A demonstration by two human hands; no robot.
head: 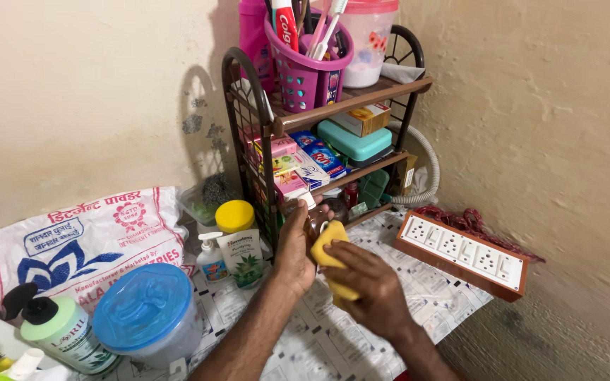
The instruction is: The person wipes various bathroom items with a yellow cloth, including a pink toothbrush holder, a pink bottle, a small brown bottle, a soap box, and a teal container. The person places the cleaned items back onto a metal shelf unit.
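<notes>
Yellow sponge [332, 255], soft and bent, is pressed against a small dark bottle [313, 220] at the frame's centre. Right hand [368, 289] fingers clench the sponge; left hand [294, 247] grips the bottle. Shelf rack [248, 106] stands at twelve o'clock.

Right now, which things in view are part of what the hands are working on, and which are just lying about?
In hand:
left hand gripping a small dark bottle
right hand pressing a yellow sponge against it

Lying about:
yellow-capped bottle
small pump bottle
blue-lidded tub
switch board
brown rack
printed sack
</notes>
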